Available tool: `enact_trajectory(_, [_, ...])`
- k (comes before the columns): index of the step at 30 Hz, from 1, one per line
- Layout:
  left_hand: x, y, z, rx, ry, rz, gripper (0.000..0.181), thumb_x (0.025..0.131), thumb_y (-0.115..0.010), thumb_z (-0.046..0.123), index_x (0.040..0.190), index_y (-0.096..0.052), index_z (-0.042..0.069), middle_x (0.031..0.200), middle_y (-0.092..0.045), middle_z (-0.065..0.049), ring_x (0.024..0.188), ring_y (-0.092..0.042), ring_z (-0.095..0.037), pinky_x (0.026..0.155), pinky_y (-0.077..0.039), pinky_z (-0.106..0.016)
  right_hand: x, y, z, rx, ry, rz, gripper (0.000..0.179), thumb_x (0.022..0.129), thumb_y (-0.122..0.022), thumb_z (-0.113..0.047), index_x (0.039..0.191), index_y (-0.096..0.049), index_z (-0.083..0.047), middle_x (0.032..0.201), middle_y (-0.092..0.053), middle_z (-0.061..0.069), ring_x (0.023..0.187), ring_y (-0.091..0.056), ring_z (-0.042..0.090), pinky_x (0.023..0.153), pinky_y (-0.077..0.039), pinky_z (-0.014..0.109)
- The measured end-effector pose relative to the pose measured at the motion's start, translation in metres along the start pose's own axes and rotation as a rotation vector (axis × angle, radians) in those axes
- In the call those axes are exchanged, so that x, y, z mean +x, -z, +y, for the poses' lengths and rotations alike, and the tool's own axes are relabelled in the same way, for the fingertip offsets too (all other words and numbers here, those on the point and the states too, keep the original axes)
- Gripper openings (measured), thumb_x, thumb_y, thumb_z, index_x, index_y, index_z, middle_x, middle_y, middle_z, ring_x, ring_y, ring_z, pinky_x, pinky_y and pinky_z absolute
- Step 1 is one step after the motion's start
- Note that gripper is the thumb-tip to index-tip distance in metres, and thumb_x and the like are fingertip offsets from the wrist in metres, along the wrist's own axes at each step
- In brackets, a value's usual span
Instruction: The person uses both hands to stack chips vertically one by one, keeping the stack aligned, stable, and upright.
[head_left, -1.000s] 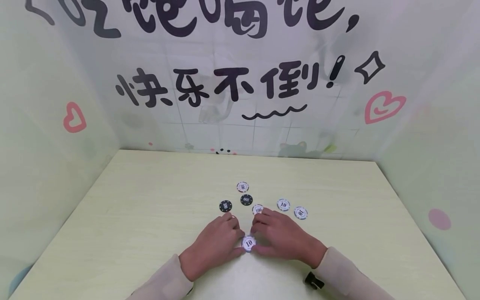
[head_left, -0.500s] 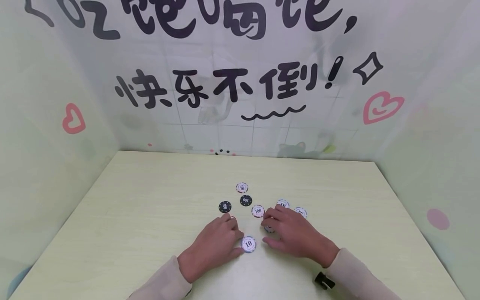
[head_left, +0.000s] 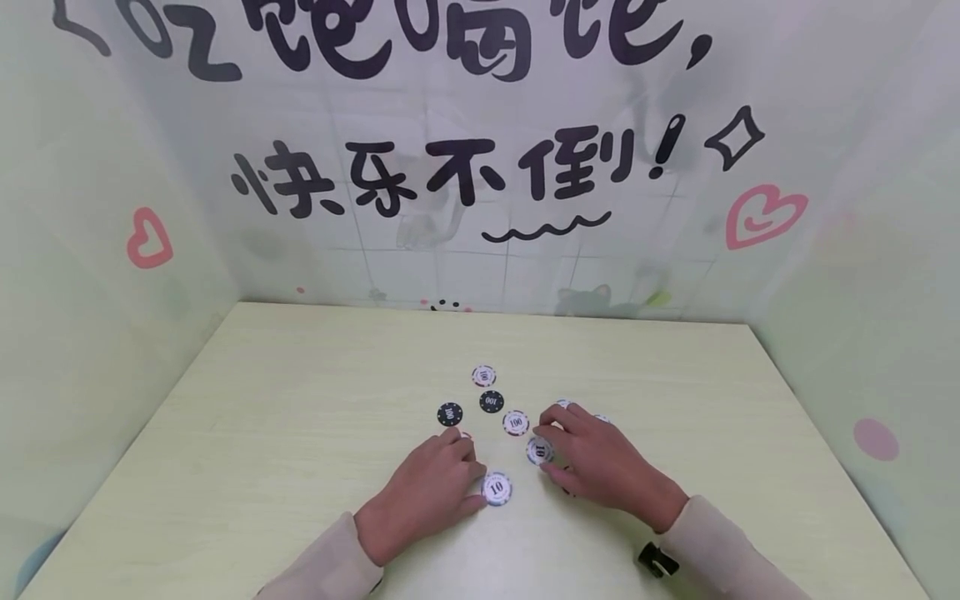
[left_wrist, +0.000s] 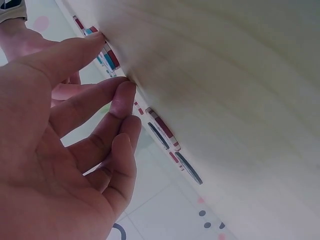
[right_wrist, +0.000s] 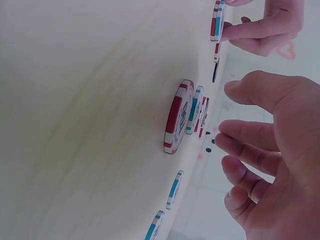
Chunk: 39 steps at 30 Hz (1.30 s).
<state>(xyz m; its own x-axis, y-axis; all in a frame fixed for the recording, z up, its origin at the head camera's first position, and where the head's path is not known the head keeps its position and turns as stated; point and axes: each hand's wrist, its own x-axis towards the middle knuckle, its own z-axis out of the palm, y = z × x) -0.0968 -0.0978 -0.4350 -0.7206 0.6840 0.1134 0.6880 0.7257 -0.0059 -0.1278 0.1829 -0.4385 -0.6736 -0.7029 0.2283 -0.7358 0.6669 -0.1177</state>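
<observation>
A small stack of poker chips (head_left: 497, 489) with a white 10 face on top lies near the middle of the table. My left hand (head_left: 431, 492) steadies it, thumb and index finger at its edge; red and blue rims show in the stack (left_wrist: 111, 54) in the left wrist view. My right hand (head_left: 600, 454) hovers with thumb and fingers apart beside a single 10 chip (head_left: 539, 451). Beneath that hand a red-and-white chip (right_wrist: 178, 117) lies on the table, mostly hidden in the head view. Nothing is between the right fingertips (right_wrist: 232, 92).
Beyond the hands lie a red-edged 100 chip (head_left: 516, 423), two black 100 chips (head_left: 450, 414) and another white 100 chip (head_left: 483, 376). Two blue-edged chips (right_wrist: 175, 190) are partly behind my right hand. A printed cloth wall (head_left: 480, 275) closes off the table's back.
My right hand has moved right, away from the stack, uncovering the single 10 chip and covering part of the two chips at right. The left hand has stayed at the stack.
</observation>
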Motion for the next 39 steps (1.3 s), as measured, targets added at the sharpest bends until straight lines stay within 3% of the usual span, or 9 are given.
enact_trajectory(14, [0.0008,0.0007,-0.0008,-0.012,0.004,-0.003,0.031,0.095,-0.086,0.041,0.107,-0.087,0.013,0.103,-0.075,-0.003,0.096,-0.06,-0.02,0.085,-0.054,-0.033,0.0004,0.0008,0.0035,-0.047,-0.015,-0.04,0.035,0.097,-0.082,-0.022,0.126,-0.076,-0.003,0.126,-0.065,0.006,0.109,-0.059,0.024,0.08,-0.06,0.036])
enact_trajectory(39, [0.0004,-0.0012,-0.0008,-0.009,-0.005,0.008,0.032,0.095,-0.086,0.041,0.108,-0.087,0.012,0.103,-0.075,-0.003,0.097,-0.06,-0.021,0.087,-0.054,-0.033,-0.002,0.0012,0.0044,-0.036,-0.069,-0.092,0.034,0.097,-0.083,-0.024,0.124,-0.077,-0.004,0.124,-0.065,0.006,0.105,-0.059,0.023,0.077,-0.059,0.036])
